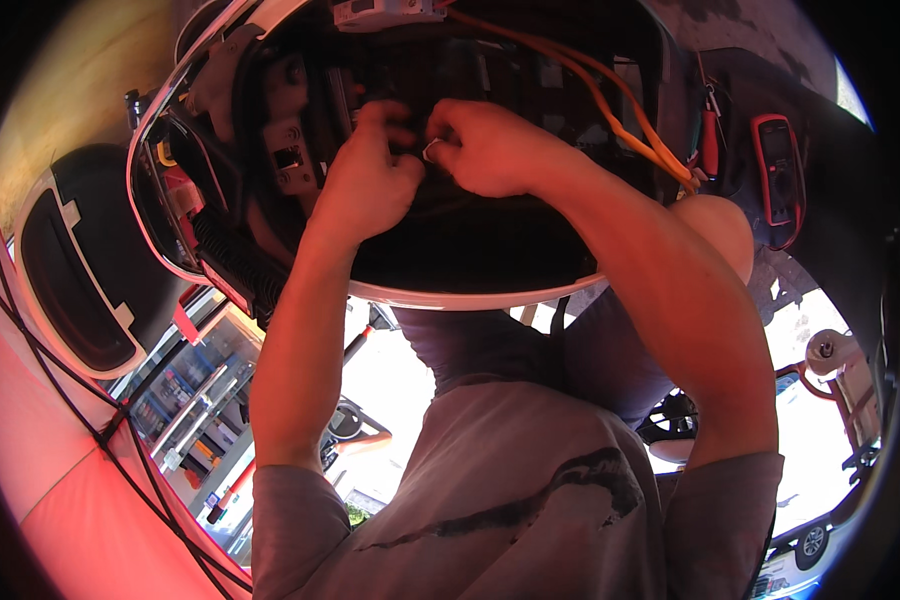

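Both my hands are over a dark, deep compartment with a pale rim (450, 298). My left hand (370, 185) is on the left side of it, thumb and fingers apart, fingertips slightly blurred; I see nothing held in it. Facing it, my right hand (495, 150) has its thumb and fingers pinched together. A small whitish piece (432, 149) shows at those fingertips, too small to name. The two hands are close but not touching. To the left of my left hand is a bracket-like metal part (288, 158) inside the compartment.
Orange cables (610, 95) run from a white switch-like box (385, 10) at the far rim to the right edge. A red-and-black multimeter (778, 170) and a red-handled tool (710, 140) lie at right. A black seat-like lid (95, 265) is at left, near hanging black cables (45, 350).
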The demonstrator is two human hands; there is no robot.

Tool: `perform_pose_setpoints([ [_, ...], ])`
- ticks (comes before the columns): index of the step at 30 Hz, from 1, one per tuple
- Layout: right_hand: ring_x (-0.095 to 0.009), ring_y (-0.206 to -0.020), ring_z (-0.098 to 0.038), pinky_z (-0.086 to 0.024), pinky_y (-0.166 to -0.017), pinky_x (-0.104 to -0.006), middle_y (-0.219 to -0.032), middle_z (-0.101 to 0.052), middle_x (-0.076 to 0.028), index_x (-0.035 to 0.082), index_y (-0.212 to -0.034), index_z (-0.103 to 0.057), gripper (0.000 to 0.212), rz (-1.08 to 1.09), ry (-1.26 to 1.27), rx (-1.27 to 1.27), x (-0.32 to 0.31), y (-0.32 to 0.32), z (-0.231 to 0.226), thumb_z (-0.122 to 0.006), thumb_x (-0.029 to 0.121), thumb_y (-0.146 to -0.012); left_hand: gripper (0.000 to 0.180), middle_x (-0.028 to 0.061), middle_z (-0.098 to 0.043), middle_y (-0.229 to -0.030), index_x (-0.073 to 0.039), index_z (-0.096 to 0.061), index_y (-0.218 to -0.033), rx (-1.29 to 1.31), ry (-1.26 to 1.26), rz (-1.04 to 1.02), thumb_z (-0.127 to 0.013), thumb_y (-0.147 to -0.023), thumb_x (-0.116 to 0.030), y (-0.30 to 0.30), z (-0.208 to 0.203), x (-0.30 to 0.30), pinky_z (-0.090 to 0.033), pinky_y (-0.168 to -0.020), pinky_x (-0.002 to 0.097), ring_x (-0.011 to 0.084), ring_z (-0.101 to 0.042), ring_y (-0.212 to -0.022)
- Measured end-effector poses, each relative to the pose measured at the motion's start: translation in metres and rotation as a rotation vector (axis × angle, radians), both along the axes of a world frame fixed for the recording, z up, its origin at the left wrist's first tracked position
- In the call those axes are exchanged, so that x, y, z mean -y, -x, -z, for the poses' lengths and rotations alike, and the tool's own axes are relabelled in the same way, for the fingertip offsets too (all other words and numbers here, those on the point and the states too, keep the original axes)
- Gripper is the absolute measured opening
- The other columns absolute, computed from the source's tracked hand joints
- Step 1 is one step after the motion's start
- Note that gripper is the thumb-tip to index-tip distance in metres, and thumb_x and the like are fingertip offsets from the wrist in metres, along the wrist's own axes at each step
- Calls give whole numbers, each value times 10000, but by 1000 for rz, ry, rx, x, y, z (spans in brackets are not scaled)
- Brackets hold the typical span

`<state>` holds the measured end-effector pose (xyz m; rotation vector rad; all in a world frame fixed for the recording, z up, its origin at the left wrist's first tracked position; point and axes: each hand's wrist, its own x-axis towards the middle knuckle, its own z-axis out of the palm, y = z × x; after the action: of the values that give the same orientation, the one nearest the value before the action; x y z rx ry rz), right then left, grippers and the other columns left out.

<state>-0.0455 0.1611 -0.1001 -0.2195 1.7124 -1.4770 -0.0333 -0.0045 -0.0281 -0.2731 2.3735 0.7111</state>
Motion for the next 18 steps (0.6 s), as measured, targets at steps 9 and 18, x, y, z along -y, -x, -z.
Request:
perform_pose_setpoints([
  [9, -163, -828, -687, -551, -675, -300, -992, -717, -111, 3, -1186, -596, 214, 22, 88, 286, -3, 4, -3, -544, 133, -1024, 233, 137, -676, -1142, 32, -660, -1021, -36, -12, 287, -713, -795, 45, -9, -9, 5, -570, -890, 349, 272, -721, -1041],
  [18, -158, -869, -675, -528, -709, -282, -992, -737, -102, 21, -1179, -624, 215, 25, 82, 292, -3, 5, -1, -557, 157, -1027, 186, 184, -710, -1020, -4, -725, -980, -267, 3, 419, -725, -794, -15, -17, -5, 8, -569, -812, 435, 383, -694, -944],
])
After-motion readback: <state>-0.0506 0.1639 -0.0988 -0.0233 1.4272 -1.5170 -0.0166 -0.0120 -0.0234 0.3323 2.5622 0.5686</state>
